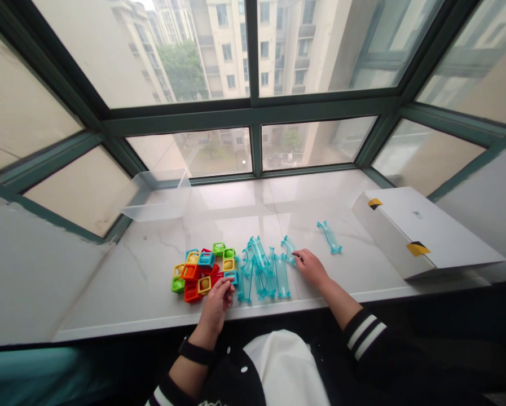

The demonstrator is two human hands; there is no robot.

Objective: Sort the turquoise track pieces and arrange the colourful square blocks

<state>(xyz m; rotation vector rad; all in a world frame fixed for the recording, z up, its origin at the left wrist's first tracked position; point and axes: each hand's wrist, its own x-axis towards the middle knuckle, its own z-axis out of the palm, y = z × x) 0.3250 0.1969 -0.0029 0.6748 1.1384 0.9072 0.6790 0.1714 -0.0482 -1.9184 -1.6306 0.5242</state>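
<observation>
My left hand (219, 300) has its fingers curled together at the front right of a heap of square plastic blocks (191, 272) in red, yellow, green and blue. Its fingertips are up against a blue block (231, 277); whether they grip anything is hidden. My right hand (311, 267) pinches the right edge of a curved, translucent blue track piece (287, 245). Between my hands lies a pile of similar translucent blue track pieces (259, 273), some overlapping. One more curved track piece (329, 237) lies apart, beyond my right hand.
A clear plastic bin (157, 211) stands at the back left of the marbled white sill (121, 293). On the right is a large white box (441, 225) with yellow-and-black tabs. Green-framed windows (255, 110) close in the back and sides.
</observation>
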